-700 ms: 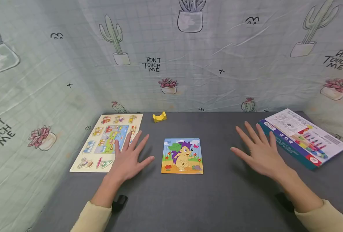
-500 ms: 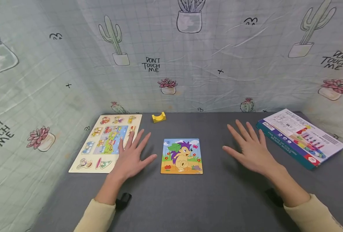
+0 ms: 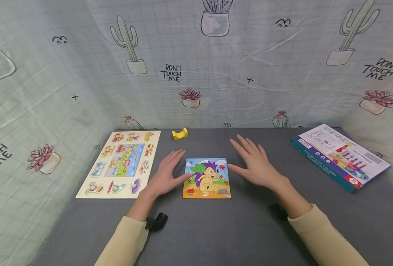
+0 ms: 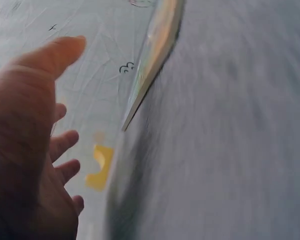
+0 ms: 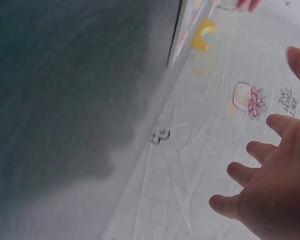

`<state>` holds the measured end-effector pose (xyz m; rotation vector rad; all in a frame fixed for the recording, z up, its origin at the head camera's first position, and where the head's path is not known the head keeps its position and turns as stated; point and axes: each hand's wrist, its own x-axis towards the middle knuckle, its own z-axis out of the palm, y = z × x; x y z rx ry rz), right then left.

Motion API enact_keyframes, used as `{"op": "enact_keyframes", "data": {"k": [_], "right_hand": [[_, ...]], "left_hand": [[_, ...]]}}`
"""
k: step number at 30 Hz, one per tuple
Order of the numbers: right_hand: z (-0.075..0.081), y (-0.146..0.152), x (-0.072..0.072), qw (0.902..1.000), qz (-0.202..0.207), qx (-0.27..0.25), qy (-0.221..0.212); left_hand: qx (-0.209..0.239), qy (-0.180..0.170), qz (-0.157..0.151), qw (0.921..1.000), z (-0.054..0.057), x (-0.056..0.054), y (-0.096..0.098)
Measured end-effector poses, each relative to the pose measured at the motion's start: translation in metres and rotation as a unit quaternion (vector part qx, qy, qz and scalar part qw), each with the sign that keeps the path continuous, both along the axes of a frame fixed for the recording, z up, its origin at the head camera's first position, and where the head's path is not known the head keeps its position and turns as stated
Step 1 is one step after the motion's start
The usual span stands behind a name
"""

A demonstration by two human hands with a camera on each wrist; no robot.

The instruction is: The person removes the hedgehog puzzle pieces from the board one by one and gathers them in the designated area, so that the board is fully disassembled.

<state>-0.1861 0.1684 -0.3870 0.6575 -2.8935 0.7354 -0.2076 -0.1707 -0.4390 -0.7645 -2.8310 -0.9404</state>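
Observation:
A square jigsaw puzzle with a purple hedgehog picture (image 3: 206,181) lies flat on the dark grey table, between the two hands. Just left of it my left hand (image 3: 166,175) hovers with fingers extended, its thumb overlapping the puzzle's left edge in the head view. On the other side my right hand (image 3: 256,166) is spread, thumb tip close to the puzzle's upper right edge. Neither hand holds anything. In the left wrist view the puzzle (image 4: 157,50) shows edge-on, beyond the raised thumb (image 4: 65,52).
A cream wooden peg puzzle board (image 3: 93,173) lies at the left. At the back sits a yellow arched block (image 3: 180,134). A flat box of beaded toys (image 3: 339,157) rests at the right. Cactus-print cloth (image 3: 229,92) walls the table's back and sides.
Both hands have moved inward toward the hedgehog puzzle, the right one farther to the left. The puzzle and the other things stay where they were on the table.

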Motion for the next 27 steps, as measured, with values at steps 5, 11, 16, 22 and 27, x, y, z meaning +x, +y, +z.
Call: {"op": "enact_keyframes", "data": {"k": [5, 11, 16, 22, 27], "right_hand": [[-0.004, -0.019, -0.012, 0.9987, 0.034, -0.034, -0.015], [-0.003, -0.040, -0.029, 0.9945, 0.063, -0.064, -0.055], [-0.006, -0.059, -0.042, 0.9892, 0.077, -0.076, -0.100], [-0.011, -0.076, -0.055, 0.9854, 0.085, -0.080, -0.124], [-0.015, -0.088, -0.061, 0.9835, 0.089, -0.059, -0.146]], "left_hand": [[0.036, -0.015, -0.016, 0.9991, -0.012, -0.005, 0.002], [0.028, -0.027, -0.016, 0.9991, -0.017, -0.007, 0.004], [-0.019, -0.046, -0.016, 0.9986, -0.017, -0.006, 0.004], [-0.034, -0.047, -0.033, 0.9978, -0.016, -0.007, 0.004], [-0.036, -0.047, -0.034, 0.9976, -0.014, -0.006, 0.004]]}}
